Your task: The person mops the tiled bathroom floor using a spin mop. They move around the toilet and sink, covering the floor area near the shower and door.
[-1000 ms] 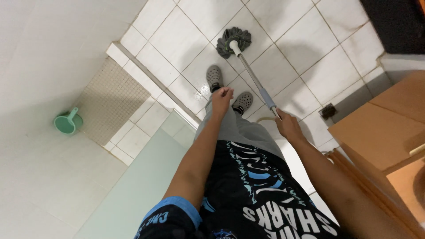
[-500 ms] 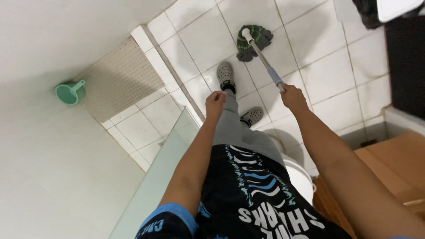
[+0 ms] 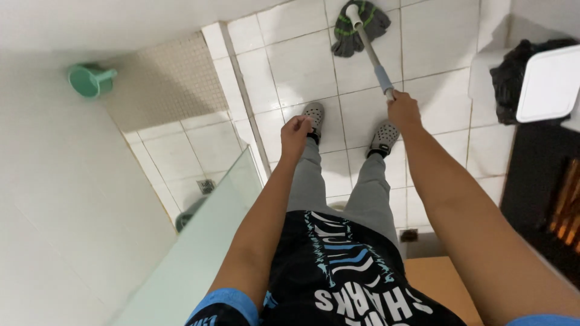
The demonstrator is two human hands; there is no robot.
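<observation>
One mop handle (image 3: 376, 63) is gripped by the right hand (image 3: 403, 111), its head (image 3: 359, 27) at twelve o'clock on the tiles (image 3: 296, 60); the left hand (image 3: 295, 134) is loosely curled, empty.

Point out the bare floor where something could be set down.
Bare white tiles lie between the shower curb and the mop head, and right of the mop handle. It is crowded by the black bag and both shoes.

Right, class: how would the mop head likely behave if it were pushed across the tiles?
The mop head looks like grey cloth strands spread flat, so it would probably flop and drag rather than roll. The handle looks thin and straight, likely stiff and light, since the right hand alone grips it. On the glossy tiles it should slide easily.
</observation>
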